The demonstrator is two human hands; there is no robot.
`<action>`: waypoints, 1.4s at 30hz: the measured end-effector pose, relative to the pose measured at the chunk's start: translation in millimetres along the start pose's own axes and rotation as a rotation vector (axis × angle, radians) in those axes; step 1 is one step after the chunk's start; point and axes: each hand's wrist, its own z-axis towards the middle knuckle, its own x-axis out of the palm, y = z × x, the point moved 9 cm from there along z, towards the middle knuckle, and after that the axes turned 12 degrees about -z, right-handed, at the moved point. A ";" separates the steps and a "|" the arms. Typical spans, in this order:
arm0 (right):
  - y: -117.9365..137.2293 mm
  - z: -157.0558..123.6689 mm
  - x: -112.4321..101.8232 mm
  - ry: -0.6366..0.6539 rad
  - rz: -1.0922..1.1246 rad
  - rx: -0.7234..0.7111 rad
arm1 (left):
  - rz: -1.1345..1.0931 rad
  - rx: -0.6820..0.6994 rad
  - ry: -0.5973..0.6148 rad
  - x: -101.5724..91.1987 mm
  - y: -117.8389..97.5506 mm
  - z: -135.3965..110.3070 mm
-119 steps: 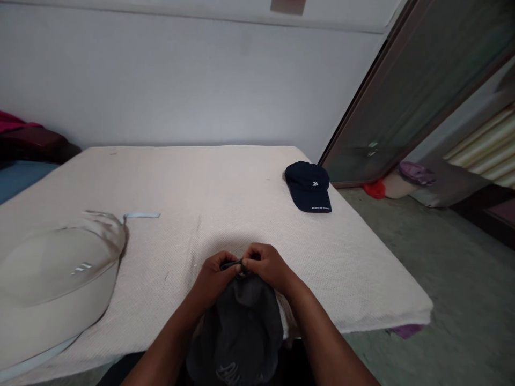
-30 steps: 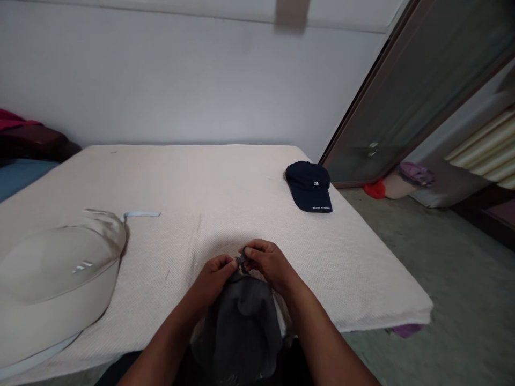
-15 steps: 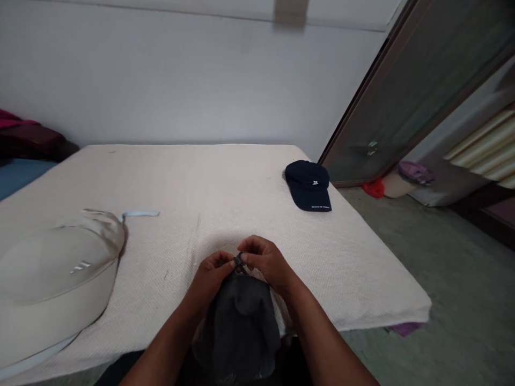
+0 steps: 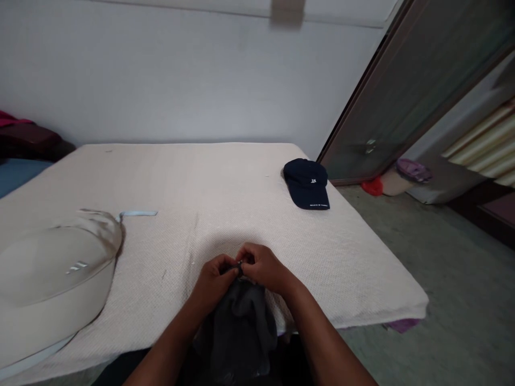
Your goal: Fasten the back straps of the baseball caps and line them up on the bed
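Charcoal cloth fell in soft folds where the grey cap [image 4: 243, 327] was held, low in the middle of the view, at the near edge of a cream textured cover [image 4: 193, 182] and above dark clothing [image 4: 120, 367]. Its gathered end pointed away from the person, and its lower part ran into shadow near the bottom of the view. The left hand [image 4: 213, 279] pinched a short dark strap [image 4: 240, 269] at that end, thumb against a bent forefinger, in a narrow grip. The right hand [image 4: 263, 268] met it from the other side, its thumb and forefinger also closed narrowly on the strap. Both sets of fingertips were close together, so the exact part each one held was too small and shaded to tell. On the cover to the left lay a large beige cap [image 4: 60, 279], partly cut off by the view's edge, with a pale blue band [image 4: 139, 213] trailing from its far end. Well apart from the hands, near the far right corner, rested a navy cap [image 4: 306, 183] with white lettering on its front and brim. Behind the cover rose a pale wall [image 4: 181, 75]; to the right, a dark framed panel [image 4: 382, 107] stood above a grey floor [image 4: 402, 236].
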 end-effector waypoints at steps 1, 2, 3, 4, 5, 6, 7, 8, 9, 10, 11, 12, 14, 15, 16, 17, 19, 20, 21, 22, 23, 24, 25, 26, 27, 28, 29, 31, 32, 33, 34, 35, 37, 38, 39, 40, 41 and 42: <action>1.2 -0.7 -0.3 0.000 -0.036 -0.006 | 0.009 0.001 0.004 0.6 0.8 0.2; 2.4 -1.2 -0.7 -0.001 -0.064 -0.013 | 0.014 0.000 0.009 1.4 1.8 0.3; 3.4 -1.7 -1.0 0.000 -0.085 -0.018 | 0.013 -0.004 0.013 2.1 3.0 0.5; 4.1 -2.0 -1.3 0.002 -0.098 -0.022 | 0.006 -0.009 0.017 2.8 4.2 0.7; 4.3 -2.2 -1.6 0.005 -0.103 -0.022 | -0.009 -0.016 0.016 3.1 5.5 0.8; 3.9 -2.2 -1.6 0.010 -0.101 -0.019 | -0.031 -0.025 0.010 3.0 6.7 0.8; 2.9 -2.1 -1.5 0.017 -0.092 -0.013 | -0.060 -0.036 0.004 2.8 8.0 0.8; 1.5 -2.0 -1.3 0.023 -0.075 -0.006 | -0.093 -0.051 -0.001 2.9 9.3 0.7; -0.2 -1.8 -1.0 0.029 -0.051 0.001 | -0.129 -0.070 0.001 3.6 10.7 0.4; -1.9 -1.6 -0.9 0.031 -0.024 0.006 | -0.166 -0.092 0.005 4.6 12.1 0.0; -3.7 -1.3 -0.7 0.031 0.004 0.010 | -0.199 -0.114 0.008 5.6 13.2 -0.5; -5.4 -1.1 -0.8 0.026 0.028 0.013 | -0.226 -0.135 0.012 6.7 13.9 -1.0; -8.4 -0.8 -1.6 0.007 0.063 0.015 | -0.269 -0.170 0.010 7.9 14.8 -1.9; -9.5 -0.7 -1.8 -0.001 0.071 0.016 | -0.283 -0.182 0.005 8.0 15.0 -2.2; -10.4 -0.6 -2.0 -0.007 0.074 0.017 | -0.295 -0.186 0.001 8.1 14.8 -2.3; -10.8 -0.6 -1.9 -0.010 0.073 0.017 | -0.305 -0.186 -0.001 8.2 14.5 -2.2; -10.5 -0.7 -1.8 -0.012 0.063 0.015 | -0.322 -0.182 -0.007 8.0 14.7 -1.9; -10.2 -0.8 -1.8 -0.012 0.056 0.014 | -0.325 -0.184 -0.009 7.8 15.6 -1.7; -9.8 -0.9 -2.1 -0.013 0.050 0.015 | -0.322 -0.188 -0.015 7.2 17.2 -1.7; -9.4 -1.2 -2.6 -0.015 0.046 0.015 | -0.312 -0.189 -0.023 6.2 18.8 -1.6; -8.9 -1.4 -3.0 -0.016 0.043 0.014 | -0.293 -0.181 -0.029 5.0 19.8 -1.3; -8.3 -1.6 -3.4 -0.016 0.042 0.012 | -0.269 -0.163 -0.033 3.8 20.0 -1.0; -7.9 -1.9 -3.6 -0.015 0.041 0.010 | -0.241 -0.139 -0.036 2.6 19.5 -0.5; -7.5 -2.0 -3.7 -0.014 0.040 0.008 | -0.214 -0.111 -0.037 1.6 18.5 -0.1; -7.4 -2.2 -3.6 -0.013 0.038 0.008 | -0.189 -0.088 -0.034 1.1 17.6 0.2; -7.4 -2.2 -3.4 -0.012 0.035 0.010 | -0.167 -0.075 -0.030 0.9 17.2 0.4; -7.6 -2.2 -3.1 -0.012 0.030 0.012 | -0.149 -0.073 -0.029 0.6 17.4 0.6; -7.5 -2.0 -2.5 -0.015 0.023 0.014 | -0.126 -0.086 -0.033 -0.3 18.3 1.0; -7.4 -1.8 -2.3 -0.017 0.022 0.016 | -0.121 -0.097 -0.039 -1.0 18.9 1.1; -7.6 -1.6 -2.5 -0.022 0.025 0.021 | -0.121 -0.106 -0.049 -2.0 19.1 1.3; -7.8 -1.5 -2.6 -0.026 0.031 0.026 | -0.125 -0.112 -0.057 -2.9 19.2 1.3; -8.0 -1.4 -2.9 -0.031 0.039 0.030 | -0.134 -0.117 -0.066 -3.8 19.0 1.3; -8.7 -1.3 -3.1 -0.033 0.047 0.033 | -0.152 -0.123 -0.077 -4.7 18.8 0.9; -9.2 -1.1 -2.8 -0.030 0.046 0.031 | -0.157 -0.127 -0.080 -4.8 19.0 0.4; -10.0 -1.0 -2.4 -0.026 0.041 0.031 | -0.158 -0.130 -0.083 -4.9 19.2 0.0; -11.3 -0.8 -2.1 -0.023 0.037 0.031 | -0.153 -0.133 -0.085 -4.8 19.6 -0.4; -12.7 -0.5 -1.8 -0.021 0.035 0.032 | -0.148 -0.134 -0.086 -4.7 19.9 -0.7; -14.1 -0.1 -1.6 -0.019 0.034 0.032 | -0.144 -0.132 -0.085 -4.4 19.9 -0.8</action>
